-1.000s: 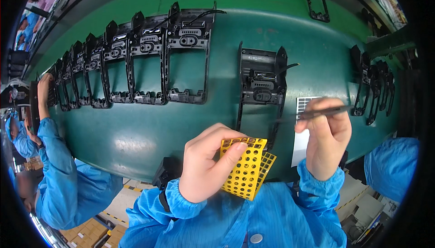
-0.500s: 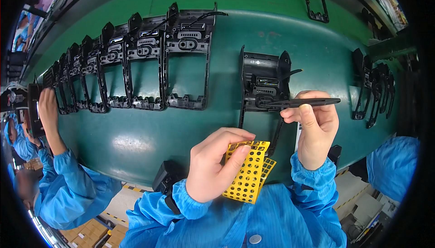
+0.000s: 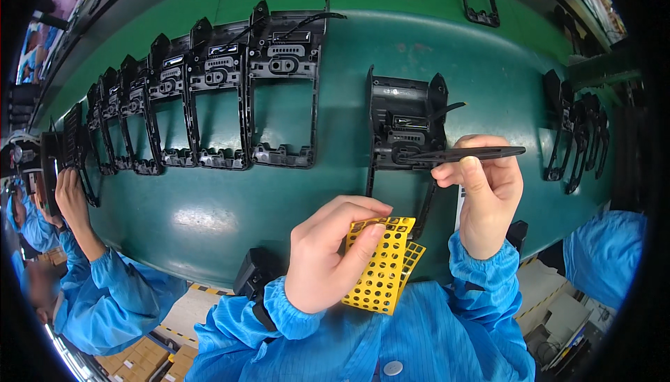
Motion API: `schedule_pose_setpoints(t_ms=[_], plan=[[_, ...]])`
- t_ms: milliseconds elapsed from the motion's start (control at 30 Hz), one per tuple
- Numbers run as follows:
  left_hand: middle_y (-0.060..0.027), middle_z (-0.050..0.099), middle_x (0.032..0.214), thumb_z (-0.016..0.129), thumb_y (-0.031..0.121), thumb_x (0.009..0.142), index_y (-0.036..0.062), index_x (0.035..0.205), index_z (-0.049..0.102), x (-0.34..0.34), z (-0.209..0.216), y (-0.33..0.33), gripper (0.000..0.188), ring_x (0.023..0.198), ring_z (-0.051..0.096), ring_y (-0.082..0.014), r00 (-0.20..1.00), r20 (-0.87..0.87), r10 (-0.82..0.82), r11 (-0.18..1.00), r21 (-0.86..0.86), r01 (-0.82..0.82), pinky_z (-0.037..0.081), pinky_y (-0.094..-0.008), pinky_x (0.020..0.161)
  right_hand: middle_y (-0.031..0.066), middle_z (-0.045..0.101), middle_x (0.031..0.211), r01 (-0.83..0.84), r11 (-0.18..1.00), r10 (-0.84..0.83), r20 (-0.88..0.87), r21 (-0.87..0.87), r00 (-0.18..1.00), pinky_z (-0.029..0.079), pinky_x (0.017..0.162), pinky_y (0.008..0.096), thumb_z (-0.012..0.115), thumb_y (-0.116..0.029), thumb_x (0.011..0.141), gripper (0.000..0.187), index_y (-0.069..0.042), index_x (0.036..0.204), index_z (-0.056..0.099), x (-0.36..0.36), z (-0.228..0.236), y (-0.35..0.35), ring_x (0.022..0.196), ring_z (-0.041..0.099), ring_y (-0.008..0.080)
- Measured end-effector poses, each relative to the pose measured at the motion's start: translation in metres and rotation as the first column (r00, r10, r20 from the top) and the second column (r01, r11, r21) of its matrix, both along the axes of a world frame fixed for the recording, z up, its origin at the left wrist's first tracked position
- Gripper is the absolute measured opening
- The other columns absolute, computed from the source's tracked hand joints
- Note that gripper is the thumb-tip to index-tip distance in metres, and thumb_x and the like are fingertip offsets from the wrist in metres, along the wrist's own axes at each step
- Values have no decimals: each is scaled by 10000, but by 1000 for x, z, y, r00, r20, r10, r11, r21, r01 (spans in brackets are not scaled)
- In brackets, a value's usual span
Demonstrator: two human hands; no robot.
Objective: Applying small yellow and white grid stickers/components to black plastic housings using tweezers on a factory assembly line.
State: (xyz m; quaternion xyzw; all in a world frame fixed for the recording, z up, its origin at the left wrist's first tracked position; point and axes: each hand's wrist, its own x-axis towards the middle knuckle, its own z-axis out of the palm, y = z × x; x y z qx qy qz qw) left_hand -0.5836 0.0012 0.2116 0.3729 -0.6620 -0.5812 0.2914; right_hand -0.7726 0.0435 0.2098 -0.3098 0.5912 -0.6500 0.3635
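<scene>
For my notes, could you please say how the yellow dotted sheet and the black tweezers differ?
The yellow dotted sheet is broad; the black tweezers are slim. The sheet slopes down from the left hand; the tweezers point left from the right hand. Both are held.

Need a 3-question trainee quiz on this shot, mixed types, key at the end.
1. Multiple choice: what colour is the perforated sheet in the wearer's left hand?
A) White
B) Yellow
C) Red

2. True or false: the black tweezers lie loose, held by no hand.

3. Fill in: seen from the wearer, the row of black frames stands to the ____ of the lone black frame that the tweezer tips point at.

Key:
1. B
2. False; the wearer's right hand grips the black tweezers.
3. left
</scene>
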Motion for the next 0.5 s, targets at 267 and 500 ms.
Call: schedule_pose_setpoints(t_ms=[267, 500], plan=[[-154, 665, 1001, 571, 65, 892, -44, 909, 595, 0, 0, 1, 112, 844, 628, -182, 1000, -3, 0, 1000, 8, 0, 485, -282, 761, 136, 644, 905, 1, 1000, -1, 5, -3, 1000, 547, 676, 266, 558, -9, 899, 179, 39, 1069, 527, -1, 0, 0, 771, 675, 195], [-153, 666, 1001, 567, 69, 894, -38, 910, 599, -1, 1, 1, 113, 858, 625, -185, 1000, 17, -3, 1000, -1, 3, 482, -287, 769, 133, 645, 900, -6, 1000, 6, -12, -17, 1000, 545, 673, 263, 560, -6, 899, 181, 38, 1071, 528, -1, -2, 0, 769, 675, 193]])
